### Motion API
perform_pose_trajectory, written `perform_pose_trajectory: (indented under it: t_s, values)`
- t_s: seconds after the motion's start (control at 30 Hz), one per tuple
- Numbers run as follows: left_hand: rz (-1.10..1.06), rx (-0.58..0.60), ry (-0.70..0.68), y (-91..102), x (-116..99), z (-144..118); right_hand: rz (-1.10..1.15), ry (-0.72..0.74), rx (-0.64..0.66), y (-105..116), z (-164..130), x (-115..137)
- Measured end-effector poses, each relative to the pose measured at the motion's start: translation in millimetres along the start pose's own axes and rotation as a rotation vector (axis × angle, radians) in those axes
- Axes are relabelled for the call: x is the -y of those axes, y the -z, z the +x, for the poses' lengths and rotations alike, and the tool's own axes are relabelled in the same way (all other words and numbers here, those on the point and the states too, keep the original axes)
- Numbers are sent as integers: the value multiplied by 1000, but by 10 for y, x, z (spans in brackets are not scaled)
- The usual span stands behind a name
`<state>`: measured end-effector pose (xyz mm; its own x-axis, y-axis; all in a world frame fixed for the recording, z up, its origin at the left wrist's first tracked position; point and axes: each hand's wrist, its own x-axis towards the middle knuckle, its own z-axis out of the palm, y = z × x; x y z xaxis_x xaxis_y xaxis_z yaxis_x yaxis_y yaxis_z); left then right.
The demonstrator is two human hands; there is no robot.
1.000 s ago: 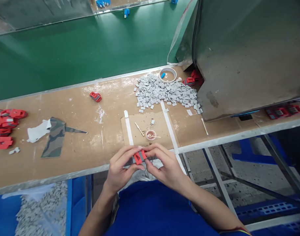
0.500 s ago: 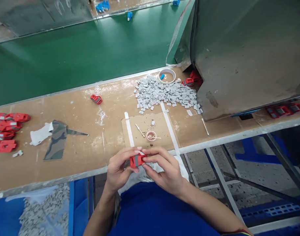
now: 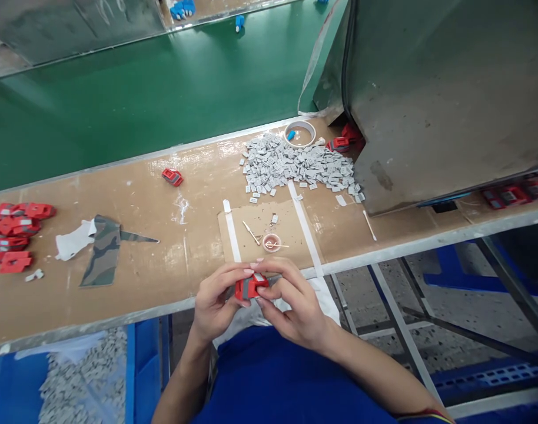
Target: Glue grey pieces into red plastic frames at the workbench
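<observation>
Since half a second earlier, both hands had drawn a touch closer together, and the red plastic clip [image 3: 250, 287] had tilted slightly between them.

From the head camera, the left hand [image 3: 216, 303] had its fingers pinched on the clip's left end, and the right hand [image 3: 291, 306] had thumb and fingers closed on its right end. The clip sat just off the near edge of the workbench [image 3: 140, 277], above the person's blue shirt, and a small grey piece seemed to be seated in it, though the fingers hid most of it. A small cup [image 3: 271, 242] stood just beyond the hands on a cardboard sheet [image 3: 291, 227]. Farther back lay a heap of grey pieces [image 3: 295, 168] beside a tape roll [image 3: 299, 134]. Red clips [image 3: 13, 232] were stacked at the far left, near a camouflage cloth scrap [image 3: 102, 250].
</observation>
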<state>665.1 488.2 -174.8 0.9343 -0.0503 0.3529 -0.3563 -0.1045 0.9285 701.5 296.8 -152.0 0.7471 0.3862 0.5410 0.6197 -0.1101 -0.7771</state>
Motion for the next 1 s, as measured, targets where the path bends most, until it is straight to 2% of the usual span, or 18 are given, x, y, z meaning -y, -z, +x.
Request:
perform_pose_trajectory:
  t_s: [0.23,0.37,0.5,0.63,0.73,0.83,1.0]
  values:
    - [-27,-41,51,-45,40,-3,18,-18,13,-2,5,-66]
    - [-94,-121,113,-53,62,-30,28,-27,68,74,57,-33]
    - [-184,-130,130,-86,58,-25,16,-10,90,109,99,16]
    - [-293,-189,155,-233,-3,-24,-1,-14,-1,44,86,19]
    - [-345,-179,174,-348,-77,-25,-47,-23,-75,20,56,11]
    - [-293,-129,169,-358,-147,-5,-84,-32,-61,65,26,7]
    - [-35,-113,149,-230,-241,47,-43,-88,6,162,0,-5]
